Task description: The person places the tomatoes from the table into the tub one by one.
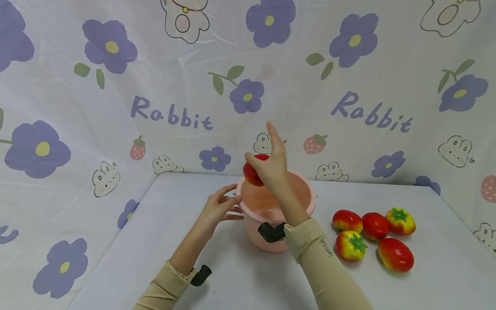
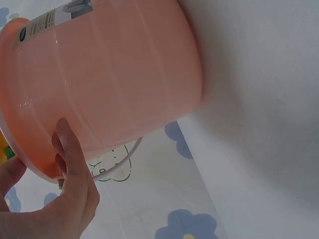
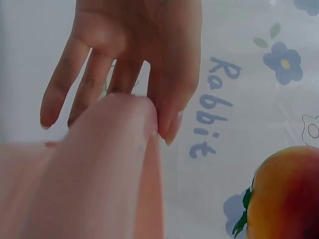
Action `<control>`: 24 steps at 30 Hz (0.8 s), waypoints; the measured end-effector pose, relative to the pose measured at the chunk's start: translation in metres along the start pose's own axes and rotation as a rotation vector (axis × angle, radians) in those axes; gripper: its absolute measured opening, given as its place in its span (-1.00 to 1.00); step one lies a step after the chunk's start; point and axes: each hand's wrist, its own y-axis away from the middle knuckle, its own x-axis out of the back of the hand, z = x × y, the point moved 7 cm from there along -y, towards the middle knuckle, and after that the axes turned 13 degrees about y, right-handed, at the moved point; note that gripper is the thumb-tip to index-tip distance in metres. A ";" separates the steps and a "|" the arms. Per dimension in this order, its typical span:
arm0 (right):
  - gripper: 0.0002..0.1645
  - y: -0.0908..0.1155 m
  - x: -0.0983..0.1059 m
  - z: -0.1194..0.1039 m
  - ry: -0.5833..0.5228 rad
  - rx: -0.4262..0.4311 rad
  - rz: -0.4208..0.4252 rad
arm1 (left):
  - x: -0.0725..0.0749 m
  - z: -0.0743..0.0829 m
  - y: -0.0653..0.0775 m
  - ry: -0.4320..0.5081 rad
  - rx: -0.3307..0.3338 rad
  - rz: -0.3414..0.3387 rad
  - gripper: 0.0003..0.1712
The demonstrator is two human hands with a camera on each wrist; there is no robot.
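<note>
Five red-yellow fruits (image 1: 375, 226) on table (image 1: 445, 275). One pink bucket (image 1: 254, 230): your left hand (image 1: 217, 211) grasps rim (image 1: 313, 198); left wrist view alone shows label (image 2: 55, 19). Your right hand (image 1: 273, 165) grasps sixth fruit (image 1: 252, 175) above bucket; right wrist view shows calyx (image 3: 242, 219), hidden from head view, pointing lower left; long axis unclear. Cloth (image 1: 298, 82) behind.

draped work nook, room type unclear: rabbit-print cloth (image 1: 236, 60) behind white table (image 1: 155, 224)
</note>
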 end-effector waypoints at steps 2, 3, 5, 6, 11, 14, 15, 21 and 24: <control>0.04 0.001 -0.002 -0.001 0.009 0.009 0.001 | 0.000 -0.001 0.000 0.006 0.004 -0.004 -0.42; 0.03 0.002 -0.002 -0.002 0.012 0.017 0.005 | 0.000 -0.001 0.000 0.010 0.002 -0.008 -0.42; 0.02 0.003 -0.002 -0.003 0.015 0.024 0.014 | -0.001 -0.001 0.000 0.013 0.001 -0.013 -0.42; 0.01 0.004 -0.002 -0.003 0.014 0.026 0.017 | -0.001 -0.001 0.000 0.015 -0.001 -0.015 -0.42; 0.00 0.005 0.000 -0.001 0.012 0.049 0.033 | -0.002 -0.001 0.000 0.013 -0.003 -0.009 -0.41; 0.01 0.006 0.002 0.001 0.024 0.047 0.031 | -0.002 -0.001 0.000 0.005 -0.002 0.001 -0.42; 0.01 0.006 0.003 0.002 0.029 0.044 0.032 | -0.001 -0.002 -0.001 0.004 -0.001 0.004 -0.41; 0.02 0.007 0.014 0.010 0.034 0.026 0.044 | -0.001 -0.002 0.000 0.018 0.004 0.006 -0.41; 0.03 0.009 0.021 0.015 0.035 0.028 0.051 | -0.001 -0.001 -0.001 0.030 0.004 0.002 -0.41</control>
